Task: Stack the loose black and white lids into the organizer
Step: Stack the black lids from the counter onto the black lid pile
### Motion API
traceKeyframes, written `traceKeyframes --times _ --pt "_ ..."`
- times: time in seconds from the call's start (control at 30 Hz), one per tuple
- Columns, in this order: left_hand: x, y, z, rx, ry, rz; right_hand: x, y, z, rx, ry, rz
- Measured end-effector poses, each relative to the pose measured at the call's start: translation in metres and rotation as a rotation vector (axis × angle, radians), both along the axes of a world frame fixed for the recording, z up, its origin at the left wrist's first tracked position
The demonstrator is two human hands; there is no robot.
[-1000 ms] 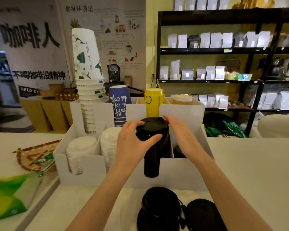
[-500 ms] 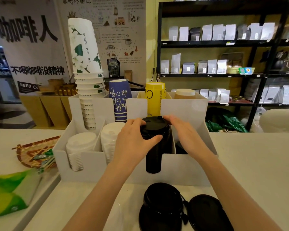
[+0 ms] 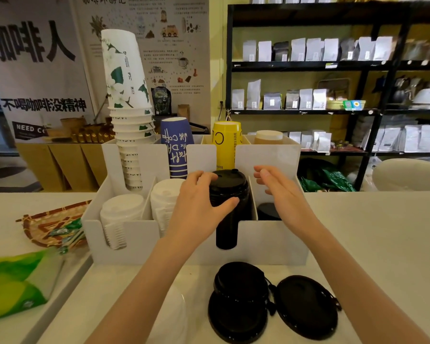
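Note:
A white organizer [image 3: 144,239] stands on the counter. Its third front slot holds a tall stack of black lids [image 3: 230,194]. My left hand [image 3: 199,207] wraps the stack's left side, thumb across its front. My right hand [image 3: 281,194] hovers open just right of the stack, not touching it. The rightmost slot holds a few black lids [image 3: 268,211]. Two stacks of white lids [image 3: 121,212] fill the left slots. Loose black lids [image 3: 241,299] lie on the counter in front, one [image 3: 305,304] flat at the right. A loose white lid [image 3: 169,316] lies near my left forearm.
Paper cup stacks [image 3: 129,120] stand in the organizer's rear slots. A woven tray [image 3: 50,224] and a green packet [image 3: 13,284] lie at the left. Black shelves [image 3: 333,65] with bags stand behind the counter.
My right hand has come off the black lid stack and opened to its right. My left hand stays on the stack.

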State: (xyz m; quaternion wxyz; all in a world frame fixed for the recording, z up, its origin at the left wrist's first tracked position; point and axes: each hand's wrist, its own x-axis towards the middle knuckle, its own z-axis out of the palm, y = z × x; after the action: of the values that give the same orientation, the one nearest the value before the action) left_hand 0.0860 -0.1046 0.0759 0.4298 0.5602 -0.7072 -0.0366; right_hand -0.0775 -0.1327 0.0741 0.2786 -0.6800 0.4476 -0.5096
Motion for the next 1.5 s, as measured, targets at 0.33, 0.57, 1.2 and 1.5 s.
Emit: traceKeyframes --times 0.33,0.57,1.2,1.5 --pt "-0.002 0.057 -0.035 -0.054 -0.06 -0.275 -0.01 0.053 -0.026 -0.012 0.092 0.001" --pt "-0.003 0.068 -0.066 0.415 -0.204 -0.28 -0.007 0.076 -0.057 0.182 0.223 -0.051" --pt "-0.002 0.068 -0.051 0.394 -0.014 -0.278 -0.006 0.092 -0.054 0.235 0.19 -0.145" --pt "0.001 0.081 -0.013 0.003 0.094 -0.22 -0.006 0.092 -0.012 0.037 0.036 -0.095"
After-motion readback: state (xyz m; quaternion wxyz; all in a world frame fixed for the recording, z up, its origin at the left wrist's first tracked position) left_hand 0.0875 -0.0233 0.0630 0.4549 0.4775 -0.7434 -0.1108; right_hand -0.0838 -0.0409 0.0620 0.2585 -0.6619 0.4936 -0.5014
